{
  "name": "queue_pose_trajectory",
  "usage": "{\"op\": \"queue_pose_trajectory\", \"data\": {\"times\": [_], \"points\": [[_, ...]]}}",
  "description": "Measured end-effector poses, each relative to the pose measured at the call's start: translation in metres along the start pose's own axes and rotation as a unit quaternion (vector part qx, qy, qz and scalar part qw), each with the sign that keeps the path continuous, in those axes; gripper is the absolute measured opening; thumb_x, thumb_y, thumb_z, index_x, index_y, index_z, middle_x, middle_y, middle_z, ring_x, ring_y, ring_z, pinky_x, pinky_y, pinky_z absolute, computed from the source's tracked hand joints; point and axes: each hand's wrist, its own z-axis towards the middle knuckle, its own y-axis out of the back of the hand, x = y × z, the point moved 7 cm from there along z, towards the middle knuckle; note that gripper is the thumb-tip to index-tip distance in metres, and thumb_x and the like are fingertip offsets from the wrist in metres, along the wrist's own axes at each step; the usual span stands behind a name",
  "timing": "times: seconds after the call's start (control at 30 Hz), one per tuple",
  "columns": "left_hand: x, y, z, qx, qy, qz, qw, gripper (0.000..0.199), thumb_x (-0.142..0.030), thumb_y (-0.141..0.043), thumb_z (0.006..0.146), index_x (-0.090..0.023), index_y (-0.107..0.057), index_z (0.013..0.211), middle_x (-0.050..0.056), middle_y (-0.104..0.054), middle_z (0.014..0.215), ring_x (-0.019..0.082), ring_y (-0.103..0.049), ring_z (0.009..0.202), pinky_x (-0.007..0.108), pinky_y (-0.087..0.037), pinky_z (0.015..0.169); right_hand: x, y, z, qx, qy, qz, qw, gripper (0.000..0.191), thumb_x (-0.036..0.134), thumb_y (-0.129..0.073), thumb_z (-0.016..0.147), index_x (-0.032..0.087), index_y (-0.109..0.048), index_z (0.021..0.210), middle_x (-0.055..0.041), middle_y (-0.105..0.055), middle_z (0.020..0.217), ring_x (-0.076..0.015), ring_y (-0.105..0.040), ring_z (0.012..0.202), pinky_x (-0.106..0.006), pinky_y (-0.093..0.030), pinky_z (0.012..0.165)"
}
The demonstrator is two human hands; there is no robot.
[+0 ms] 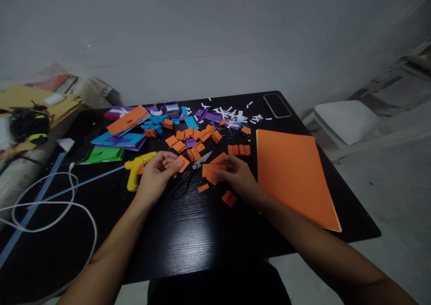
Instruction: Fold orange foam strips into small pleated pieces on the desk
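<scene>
My left hand (pixel 160 172) pinches a small piece of orange paper (pixel 182 163) between thumb and fingers. My right hand (pixel 237 175) is closed on another orange paper piece (pixel 209 169), a flat strip pointing left. Between the hands lie scissors (pixel 198 162) with black handles, their blades partly spread. Just beyond is a heap of small folded orange pieces (pixel 193 154). A small orange scrap (pixel 203 188) and a folded orange piece (pixel 229 199) rest nearer me. A row of folded orange pieces (pixel 239 150) lies past my right hand.
A yellow glue gun (pixel 135 172) lies beside my left wrist. Large orange sheets (pixel 289 174) are at right, a phone (pixel 277 105) at the far corner. White scraps (pixel 232 115), bundled coloured paper (pixel 117 141) and a white cable (pixel 90 219) also lie around. A white stool (pixel 346 118) stands at right.
</scene>
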Motion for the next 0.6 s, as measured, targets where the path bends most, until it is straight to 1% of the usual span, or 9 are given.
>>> {"op": "queue_pose_trajectory", "data": {"times": [0.1, 0.2, 0.27, 0.37, 0.43, 0.5, 0.6], "points": [[-0.002, -0.004, -0.002, 0.025, -0.014, -0.005, 1.000, 0.045, -0.028, -0.087, 0.072, -0.019, -0.063, 0.109, -0.006, -0.065, 0.070, 0.009, -0.058, 0.051, 0.020, -0.048, 0.053, -0.001, 0.000, 0.001, 0.000, 0.006, -0.003, 1.000, 0.035, 0.029, -0.088, 0.065, 0.022, -0.065, 0.090, 0.0028, -0.071, 0.075, -0.0197, -0.074, 0.072, -0.039, -0.065, 0.077], [-0.003, -0.010, -0.006, 0.056, -0.021, -0.002, 0.998, 0.052, -0.029, -0.085, 0.076, -0.020, -0.061, 0.121, -0.003, -0.069, 0.078, 0.013, -0.068, 0.063, 0.025, -0.055, 0.065, -0.001, 0.001, 0.001, 0.000, 0.010, -0.017, 1.000, 0.034, 0.030, -0.088, 0.066, 0.022, -0.065, 0.090, 0.0025, -0.071, 0.074, -0.0196, -0.074, 0.071, -0.039, -0.065, 0.077], [-0.006, -0.011, -0.009, 0.060, -0.038, 0.016, 0.997, 0.045, -0.028, -0.084, 0.077, -0.021, -0.065, 0.118, -0.003, -0.068, 0.080, 0.013, -0.068, 0.070, 0.024, -0.055, 0.070, -0.002, 0.002, 0.001, -0.002, 0.011, -0.028, 1.000, 0.034, 0.030, -0.087, 0.066, 0.022, -0.065, 0.090, 0.0024, -0.070, 0.074, -0.0195, -0.073, 0.070, -0.038, -0.065, 0.076], [-0.009, -0.012, -0.012, 0.058, -0.057, 0.049, 0.995, 0.031, -0.027, -0.085, 0.077, -0.019, -0.071, 0.103, -0.002, -0.067, 0.079, 0.011, -0.064, 0.072, 0.022, -0.052, 0.070, -0.002, 0.002, 0.001, 0.000, 0.011, -0.031, 0.999, 0.033, 0.029, -0.087, 0.066, 0.022, -0.065, 0.091, 0.0022, -0.071, 0.075, -0.0196, -0.073, 0.071, -0.037, -0.064, 0.076], [-0.008, -0.014, -0.014, 0.064, -0.045, 0.042, 0.996, 0.028, -0.028, -0.086, 0.076, -0.019, -0.070, 0.097, -0.001, -0.067, 0.078, 0.011, -0.063, 0.072, 0.021, -0.051, 0.068, -0.003, 0.001, 0.001, 0.004, 0.008, -0.029, 1.000, 0.032, 0.028, -0.086, 0.067, 0.022, -0.065, 0.091, 0.0018, -0.072, 0.077, -0.0194, -0.073, 0.072, -0.036, -0.064, 0.075], [-0.006, -0.017, -0.016, 0.069, -0.023, 0.028, 0.997, 0.029, -0.029, -0.087, 0.074, -0.019, -0.068, 0.093, -0.002, -0.066, 0.074, 0.010, -0.060, 0.066, 0.020, -0.049, 0.064, -0.003, 0.001, 0.001, 0.005, 0.014, -0.035, 0.999, 0.032, 0.028, -0.085, 0.068, 0.021, -0.065, 0.091, 0.0016, -0.072, 0.077, -0.0188, -0.073, 0.072, -0.035, -0.063, 0.074], [-0.004, -0.024, -0.020, 0.078, -0.002, 0.030, 0.996, 0.029, -0.029, -0.088, 0.074, -0.018, -0.067, 0.091, -0.005, -0.062, 0.067, 0.008, -0.055, 0.057, 0.019, -0.045, 0.057, 0.000, 0.001, 0.001, 0.002, 0.046, -0.061, 0.997, 0.030, 0.028, -0.083, 0.069, 0.021, -0.065, 0.091, 0.0010, -0.071, 0.079, -0.0181, -0.071, 0.072, -0.034, -0.061, 0.072]]}}
